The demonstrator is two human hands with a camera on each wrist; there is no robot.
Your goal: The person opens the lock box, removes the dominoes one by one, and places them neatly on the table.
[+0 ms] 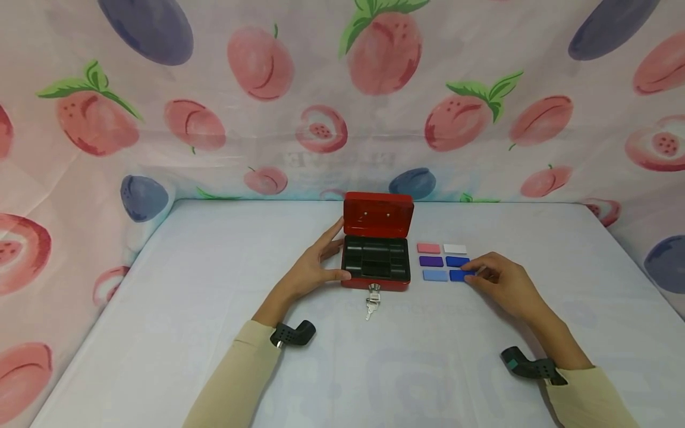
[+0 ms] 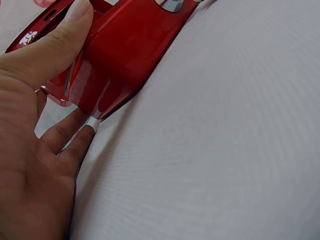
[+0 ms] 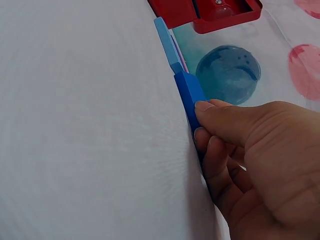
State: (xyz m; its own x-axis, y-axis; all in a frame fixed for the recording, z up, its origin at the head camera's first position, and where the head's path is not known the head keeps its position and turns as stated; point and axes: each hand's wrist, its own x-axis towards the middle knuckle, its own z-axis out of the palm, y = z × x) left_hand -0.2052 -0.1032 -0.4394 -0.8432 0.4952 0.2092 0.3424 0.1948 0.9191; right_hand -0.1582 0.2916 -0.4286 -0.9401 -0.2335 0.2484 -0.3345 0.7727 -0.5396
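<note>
A red cash box (image 1: 353,284) stands at mid-table with its lid (image 1: 377,215) raised, showing a black compartment tray (image 1: 377,246) inside. My left hand (image 1: 307,272) holds the box by its left side, thumb over the front left corner and fingers along the side wall. To the right of the box, my right hand (image 1: 505,282) pinches the right end of a blue rectangular block (image 1: 457,276) between thumb and fingers. This block lies at the front right of two columns of small coloured blocks. Beside it is a light blue block (image 3: 169,46).
Behind these lie a purple block (image 1: 431,261), another blue block (image 1: 456,261), a pink block (image 1: 429,248) and a white block (image 1: 454,249). Keys (image 1: 372,306) hang from the box's front lock. Fruit-print cloth (image 1: 321,71) rises behind the white table (image 1: 225,249).
</note>
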